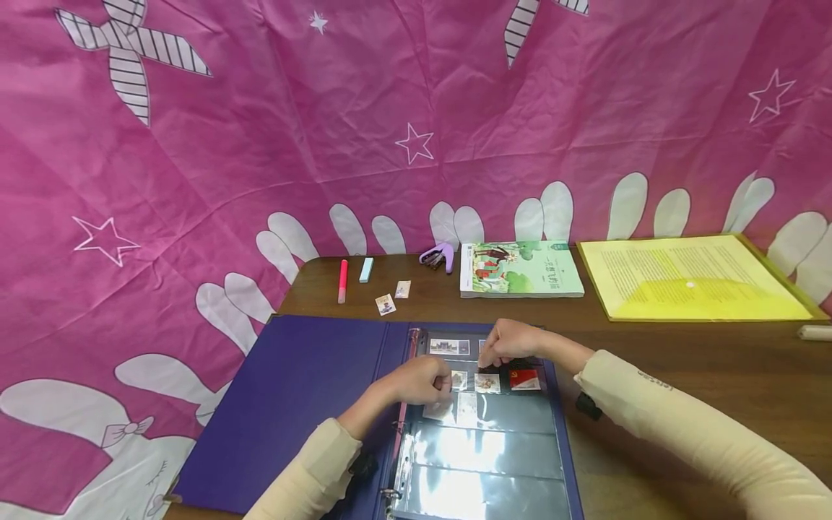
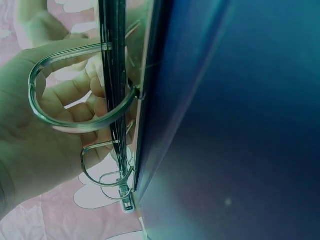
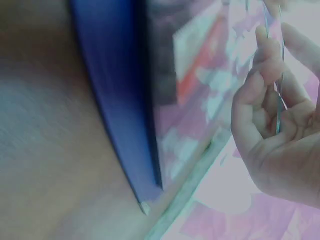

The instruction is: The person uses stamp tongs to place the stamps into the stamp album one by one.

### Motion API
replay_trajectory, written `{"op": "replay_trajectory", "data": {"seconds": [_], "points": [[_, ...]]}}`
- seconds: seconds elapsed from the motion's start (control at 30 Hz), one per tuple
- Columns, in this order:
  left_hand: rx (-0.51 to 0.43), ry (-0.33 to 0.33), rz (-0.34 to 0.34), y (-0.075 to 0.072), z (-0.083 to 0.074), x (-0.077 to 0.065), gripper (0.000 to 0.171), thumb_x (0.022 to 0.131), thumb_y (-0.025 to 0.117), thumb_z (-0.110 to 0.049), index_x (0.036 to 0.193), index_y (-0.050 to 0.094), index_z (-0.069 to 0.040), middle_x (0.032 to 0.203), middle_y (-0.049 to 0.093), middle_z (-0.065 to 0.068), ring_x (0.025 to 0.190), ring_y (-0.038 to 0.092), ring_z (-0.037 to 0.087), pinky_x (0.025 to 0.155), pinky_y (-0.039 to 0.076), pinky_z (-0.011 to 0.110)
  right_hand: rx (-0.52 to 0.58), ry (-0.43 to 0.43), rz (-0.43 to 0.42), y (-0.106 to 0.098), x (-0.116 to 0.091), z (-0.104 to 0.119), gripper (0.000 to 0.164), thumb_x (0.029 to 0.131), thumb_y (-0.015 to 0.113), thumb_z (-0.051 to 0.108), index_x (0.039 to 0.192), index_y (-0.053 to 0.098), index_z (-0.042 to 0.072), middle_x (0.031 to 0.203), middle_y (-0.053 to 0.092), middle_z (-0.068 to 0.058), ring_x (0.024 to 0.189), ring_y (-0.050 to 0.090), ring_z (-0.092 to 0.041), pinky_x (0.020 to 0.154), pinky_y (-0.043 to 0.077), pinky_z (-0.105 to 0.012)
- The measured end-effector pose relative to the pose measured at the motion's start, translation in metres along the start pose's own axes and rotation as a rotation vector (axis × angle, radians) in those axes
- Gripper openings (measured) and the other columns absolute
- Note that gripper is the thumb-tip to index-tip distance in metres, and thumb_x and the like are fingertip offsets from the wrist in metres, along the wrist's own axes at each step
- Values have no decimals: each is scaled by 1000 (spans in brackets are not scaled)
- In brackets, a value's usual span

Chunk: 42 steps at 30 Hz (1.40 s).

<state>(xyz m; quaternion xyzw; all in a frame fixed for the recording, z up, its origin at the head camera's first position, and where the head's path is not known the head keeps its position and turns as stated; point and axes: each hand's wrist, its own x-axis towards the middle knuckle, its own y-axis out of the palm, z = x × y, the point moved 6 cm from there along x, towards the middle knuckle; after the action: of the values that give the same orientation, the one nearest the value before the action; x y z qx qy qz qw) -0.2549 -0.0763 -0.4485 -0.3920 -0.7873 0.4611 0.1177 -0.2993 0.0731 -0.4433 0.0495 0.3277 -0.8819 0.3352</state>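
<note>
A dark blue ring binder lies spread out, with a clear-pocketed black stamp page on its right side. My right hand pinches thin metal tweezers over the upper pockets, above a small stamp. Bent fingers of my left hand touch the page near another stamp; whether they pinch anything is hidden. A red stamp sits right of these, and a wide stamp fills a top pocket. Metal rings stand beside the left hand in the left wrist view.
Two loose stamps lie behind the binder. Farther back are a pink marker, a light blue block, a purple stapler-like tool, a green book and a yellow folder. A pink curtain hangs behind.
</note>
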Motion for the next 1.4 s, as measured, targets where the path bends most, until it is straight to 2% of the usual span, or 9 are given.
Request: {"op": "replay_trajectory", "data": {"seconds": [0.13,0.27,0.37,0.47,0.6,0.8,0.9,1.17,1.4], "points": [[35,-12,5,0,2,-2,17,81,67,-17,68,58,-11,58,43,-10,54,38,2,53,31,15,-23,-26,-148,-17,10,8,22,82,67,22,91,75,3,71,69,-8,58,48,-8,57,42,-24],[28,-22,12,2,3,-3,16,81,67,-18,71,58,-11,57,43,-10,52,37,2,51,31,15,-26,-14,-286,-26,25,13,24,85,65,28,97,74,9,77,68,-11,59,52,-12,56,40,-25],[25,-16,11,3,2,-3,15,82,67,-18,72,58,-11,58,43,-10,52,37,1,51,30,15,-27,8,-367,-30,40,17,24,85,65,31,98,74,13,79,70,-11,64,60,-17,56,41,-24],[38,-19,6,3,1,-3,15,82,67,-18,73,58,-12,59,44,-11,53,37,1,53,31,15,-29,12,-413,-32,58,25,25,85,65,33,98,74,14,79,72,-11,68,67,-21,56,43,-24],[54,-35,0,2,2,-4,15,82,67,-20,73,58,-13,60,45,-11,54,39,1,54,32,15,-65,9,-466,-33,84,38,25,84,66,34,97,74,14,81,74,-9,69,71,-20,59,46,-24],[84,-46,-9,4,4,-3,18,81,68,-24,70,56,-16,57,43,-13,53,37,-1,52,30,15,-188,47,-599,-35,114,45,25,82,67,36,93,75,15,69,73,-3,62,67,-12,56,43,-24],[96,-58,-18,5,3,-2,20,80,69,-25,68,56,-17,55,42,-14,52,36,-1,51,29,16,-195,52,-665,-35,124,44,22,82,67,33,91,75,15,66,71,-2,62,65,-13,57,44,-26],[119,-90,-13,10,1,1,19,79,70,-28,68,57,-19,56,44,-14,52,37,-1,50,30,17,-172,105,-739,-31,147,28,18,81,69,25,87,75,9,90,74,-6,85,67,-24,75,51,-35],[126,-102,-31,7,5,0,17,77,70,-27,68,57,-20,55,44,-14,52,37,-1,50,30,17,-150,126,-742,-33,163,25,18,81,69,25,86,75,9,89,74,-7,85,67,-25,77,51,-36]]}}
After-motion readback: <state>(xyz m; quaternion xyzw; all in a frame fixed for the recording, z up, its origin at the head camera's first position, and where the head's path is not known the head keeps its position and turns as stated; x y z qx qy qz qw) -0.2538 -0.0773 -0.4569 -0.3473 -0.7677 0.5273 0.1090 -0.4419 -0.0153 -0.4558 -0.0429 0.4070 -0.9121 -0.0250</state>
